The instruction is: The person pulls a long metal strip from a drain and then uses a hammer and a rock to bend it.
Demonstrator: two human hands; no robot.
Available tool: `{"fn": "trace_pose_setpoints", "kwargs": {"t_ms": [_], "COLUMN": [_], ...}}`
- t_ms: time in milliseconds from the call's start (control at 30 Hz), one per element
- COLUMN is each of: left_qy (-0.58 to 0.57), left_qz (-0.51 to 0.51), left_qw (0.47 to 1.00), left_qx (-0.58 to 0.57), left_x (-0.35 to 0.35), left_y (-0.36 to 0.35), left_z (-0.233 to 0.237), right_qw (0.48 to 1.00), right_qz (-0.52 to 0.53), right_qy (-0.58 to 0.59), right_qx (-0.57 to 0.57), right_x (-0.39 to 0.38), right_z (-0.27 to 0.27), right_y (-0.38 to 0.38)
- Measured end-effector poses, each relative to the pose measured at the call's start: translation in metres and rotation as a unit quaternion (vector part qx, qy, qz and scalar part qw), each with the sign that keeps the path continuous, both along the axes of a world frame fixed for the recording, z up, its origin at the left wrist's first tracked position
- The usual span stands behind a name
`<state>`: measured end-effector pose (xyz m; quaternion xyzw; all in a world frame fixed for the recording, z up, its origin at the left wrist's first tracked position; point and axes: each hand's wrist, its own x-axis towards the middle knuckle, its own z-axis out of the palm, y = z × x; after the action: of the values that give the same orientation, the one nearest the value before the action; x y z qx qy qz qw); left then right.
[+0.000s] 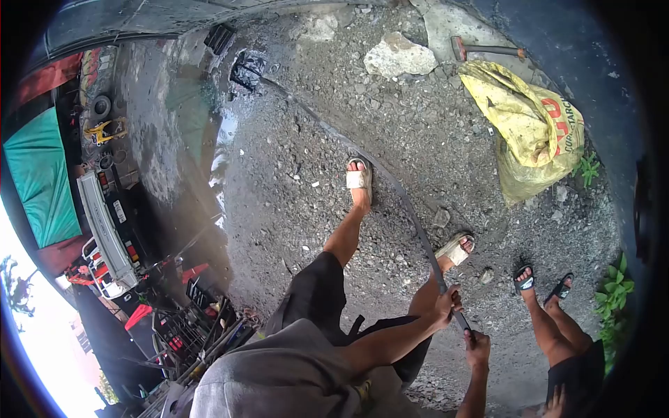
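Note:
A long dark handle [405, 198] runs from the lower right up to a flat, dark, wet tool head [247, 70] on the ground at the upper left. My left hand [448, 307] is closed round the handle near its lower end. Just beyond, at the very end of the handle, my right hand [477, 348] grips it too. The handle looks curved and passes close by my white sandals [359, 179], over gravelly ground [300, 209].
At the upper right lie a yellow sack [516, 125], a hammer [488, 50] and a large pale rock [399, 57]. A person in black sandals [524, 277] stands at the lower right beside green plants [614, 289]. A vehicle [108, 233] and piled metal items [185, 327] are at left.

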<state>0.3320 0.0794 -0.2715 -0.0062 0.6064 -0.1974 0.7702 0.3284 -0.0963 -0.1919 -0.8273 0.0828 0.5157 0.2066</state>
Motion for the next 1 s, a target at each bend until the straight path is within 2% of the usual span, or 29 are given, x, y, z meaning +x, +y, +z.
{"fn": "trace_pose_setpoints", "kwargs": {"t_ms": [67, 133, 167, 267, 333, 400, 433, 467, 500, 533, 567, 600, 633, 700, 733, 800, 833, 867, 933, 1000], "left_qy": [-0.013, 0.04, 0.039, 0.075, 0.057, 0.038, 0.039, 0.037, 0.02, -0.008, -0.016, 0.011, 0.031, 0.069, 0.076, 0.001, -0.013, -0.026, -0.029, -0.053], "left_qz": [-0.004, -0.009, -0.005, 0.032, 0.009, 0.007, 0.026, 0.012, -0.02, 0.045, 0.004, -0.013, -0.017, -0.056, -0.057, 0.009, 0.029, 0.052, 0.139, 0.109], "left_qw": [1.0, 0.999, 0.999, 0.997, 0.998, 0.998, 0.997, 0.993, 0.984, 0.978, 0.977, 0.966, 0.966, 0.978, 0.978, 0.987, 0.981, 0.956, 0.921, 0.956], "left_qx": [-0.024, -0.018, -0.017, 0.011, 0.028, 0.053, 0.066, 0.114, 0.175, 0.205, 0.213, 0.257, 0.257, 0.19, 0.188, 0.163, 0.194, 0.289, 0.362, 0.269], "left_x": [0.011, 0.024, 0.029, 0.029, 0.039, 0.044, 0.044, 0.053, 0.059, 0.057, 0.061, 0.079, 0.093, 0.12, 0.101, 0.104, 0.102, 0.1, 0.088, 0.069], "left_y": [0.012, 0.038, 0.055, 0.115, 0.165, 0.218, 0.253, 0.292, 0.337, 0.386, 0.45, 0.505, 0.558, 0.596, 0.589, 0.557, 0.521, 0.481, 0.45, 0.459], "left_z": [0.002, -0.004, -0.014, -0.073, -0.077, -0.081, -0.089, -0.093, -0.105, -0.121, -0.14, -0.127, -0.107, -0.081, -0.07, -0.067, -0.06, -0.051, -0.023, -0.009], "right_qw": [0.996, 0.991, 0.984, 0.978, 0.969, 0.973, 0.956, 0.96, 0.972, 0.97, 0.974, 0.97, 0.974, 0.976, 0.977, 0.976, 0.972, 0.964, 0.96, 0.955], "right_qz": [0.07, 0.084, 0.094, 0.116, 0.112, 0.08, 0.107, 0.125, 0.066, 0.063, 0.083, 0.068, 0.108, 0.047, 0.047, 0.079, 0.094, 0.051, 0.1, 0.145], "right_qy": [-0.058, -0.106, -0.154, -0.173, -0.208, -0.179, -0.254, -0.221, -0.187, -0.173, -0.169, -0.173, -0.138, -0.157, -0.15, -0.145, -0.154, -0.175, -0.16, -0.18], "right_qx": [-0.003, 0.001, 0.002, 0.0, 0.079, 0.124, 0.103, 0.118, 0.126, 0.16, 0.122, 0.159, 0.144, 0.143, 0.141, 0.139, 0.148, 0.192, 0.206, 0.187], "right_x": [0.004, 0.001, 0.001, 0.008, 0.015, 0.019, 0.028, 0.036, 0.05, 0.051, 0.07, 0.073, 0.098, 0.102, 0.091, 0.11, 0.109, 0.099, 0.097, 0.08], "right_z": [-0.004, -0.022, -0.036, -0.083, -0.105, -0.125, -0.124, -0.137, -0.136, -0.159, -0.146, -0.147, -0.108, -0.075, -0.059, -0.048, -0.052, -0.067, -0.032, 0.001], "right_y": [0.001, 0.023, 0.037, 0.104, 0.145, 0.191, 0.236, 0.271, 0.327, 0.377, 0.441, 0.499, 0.547, 0.595, 0.585, 0.547, 0.514, 0.477, 0.455, 0.459]}}
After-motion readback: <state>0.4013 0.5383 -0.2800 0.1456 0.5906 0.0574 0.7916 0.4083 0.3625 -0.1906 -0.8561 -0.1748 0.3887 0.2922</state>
